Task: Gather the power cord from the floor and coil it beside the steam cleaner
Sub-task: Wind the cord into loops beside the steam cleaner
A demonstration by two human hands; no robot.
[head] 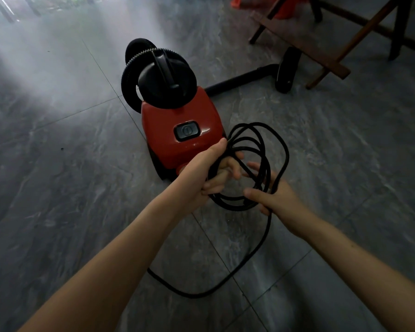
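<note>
A red steam cleaner (177, 130) with a black cap and ribbed hose stands on the grey tiled floor. Just right of it, the black power cord (271, 137) hangs in several loops held above the floor. My left hand (206, 173) grips the left side of the loops, thumb on top. My right hand (271, 192) holds the lower right side, fingers curled around the strands. One loose length of cord trails down from my right hand and curves across the floor towards me, ending under my left forearm.
A black wand with a floor nozzle (285, 70) lies on the tiles behind the cleaner. Wooden furniture legs (331, 56) stand at the upper right, with something orange behind them. White vapour hazes the upper left of the floor.
</note>
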